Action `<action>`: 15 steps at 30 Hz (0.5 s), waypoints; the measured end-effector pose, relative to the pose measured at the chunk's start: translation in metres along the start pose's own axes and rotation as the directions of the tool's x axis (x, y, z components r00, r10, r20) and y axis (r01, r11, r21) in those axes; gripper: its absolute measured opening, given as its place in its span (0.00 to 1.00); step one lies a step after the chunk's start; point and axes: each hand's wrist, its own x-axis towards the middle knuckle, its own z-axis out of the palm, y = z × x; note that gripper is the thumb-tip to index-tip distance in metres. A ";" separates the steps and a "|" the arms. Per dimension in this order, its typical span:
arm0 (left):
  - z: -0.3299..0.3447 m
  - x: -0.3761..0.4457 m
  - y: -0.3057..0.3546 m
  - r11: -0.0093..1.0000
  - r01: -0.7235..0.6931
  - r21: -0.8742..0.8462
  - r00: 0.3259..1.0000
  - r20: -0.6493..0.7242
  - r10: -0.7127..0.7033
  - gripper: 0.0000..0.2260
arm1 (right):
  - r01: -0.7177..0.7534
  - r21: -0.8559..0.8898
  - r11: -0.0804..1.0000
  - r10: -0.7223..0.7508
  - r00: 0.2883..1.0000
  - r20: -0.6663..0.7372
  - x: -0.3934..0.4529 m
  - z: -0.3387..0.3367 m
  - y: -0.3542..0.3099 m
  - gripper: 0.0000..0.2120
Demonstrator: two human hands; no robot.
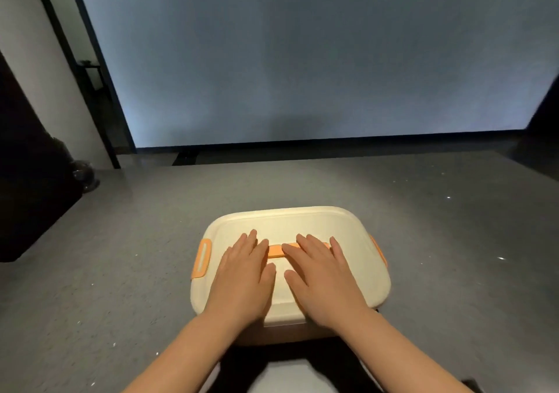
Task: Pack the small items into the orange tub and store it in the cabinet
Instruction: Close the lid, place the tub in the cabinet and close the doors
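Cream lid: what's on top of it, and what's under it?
Both hands lie flat on the cream lid: left hand, right hand, partly covering its orange handle. Below, only a strip of tub wall shows; the contents are hidden.

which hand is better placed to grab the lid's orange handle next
Right, marginally. The right hand lies with its fingers across the orange handle; the left hand only reaches its left end. Both rest flat on the lid.

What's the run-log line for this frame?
stage: lid on tub | left hand: flat on cream lid | right hand: flat on lid | orange handle: partly covered
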 end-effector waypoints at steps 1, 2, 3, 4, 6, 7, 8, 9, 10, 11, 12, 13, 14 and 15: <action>0.006 0.004 0.011 0.999 -0.044 -0.004 0.999 0.001 0.044 0.22 | -0.062 -0.034 0.998 0.060 0.998 -0.034 -0.010 -0.003 0.014 0.23; 0.012 0.009 0.023 0.996 -0.086 -0.001 0.996 0.002 0.086 0.22 | -0.134 -0.056 0.989 0.129 0.989 -0.076 -0.019 -0.006 0.028 0.25; 0.018 0.014 0.036 0.992 -0.128 -0.001 0.992 0.010 0.128 0.22 | -0.213 -0.047 0.976 0.206 0.971 -0.122 -0.027 -0.008 0.043 0.26; 0.025 0.019 0.049 0.985 -0.174 -0.005 0.984 0.025 0.174 0.22 | -0.295 0.002 0.956 0.291 0.944 -0.158 -0.034 -0.011 0.057 0.29; 0.037 0.030 0.074 0.965 -0.263 -0.003 0.962 0.079 0.263 0.22 | -0.443 0.191 0.876 0.474 0.864 -0.168 -0.047 -0.013 0.080 0.36; 0.043 0.035 0.085 0.955 -0.295 0.006 0.950 0.111 0.293 0.22 | -0.496 0.319 0.808 0.556 0.821 -0.131 -0.051 -0.014 0.088 0.40; 0.049 0.040 0.092 0.949 -0.316 0.024 0.941 0.139 0.309 0.22 | -0.530 0.461 0.712 0.620 0.783 -0.056 -0.053 -0.013 0.094 0.44; 0.053 0.044 0.097 0.945 -0.323 0.046 0.936 0.161 0.312 0.22 | -0.549 0.591 0.591 0.657 0.753 0.042 -0.053 -0.013 0.097 0.45; 0.056 0.047 0.099 0.945 -0.321 0.066 0.936 0.175 0.306 0.22 | -0.550 0.691 0.468 0.667 0.733 0.132 -0.051 -0.011 0.098 0.45; 0.059 0.049 0.100 0.945 -0.317 0.079 0.936 0.186 0.299 0.22 | -0.540 0.763 0.354 0.661 0.722 0.204 -0.048 -0.007 0.098 0.41; 0.060 0.050 0.099 0.945 -0.315 0.089 0.936 0.196 0.293 0.22 | -0.525 0.809 0.265 0.645 0.720 0.256 -0.046 -0.005 0.097 0.34; 0.061 0.050 0.098 0.945 -0.313 0.096 0.935 0.203 0.289 0.22 | -0.512 0.833 0.209 0.631 0.721 0.285 -0.044 -0.002 0.098 0.27; 0.061 0.050 0.097 0.945 -0.311 0.100 0.936 0.204 0.287 0.22 | -0.493 0.852 0.176 0.618 0.729 0.294 -0.043 0.001 0.097 0.20; 0.061 0.050 0.097 0.946 -0.309 0.100 0.937 0.200 0.285 0.22 | -0.462 0.874 0.150 0.607 0.741 0.287 -0.042 0.003 0.097 0.16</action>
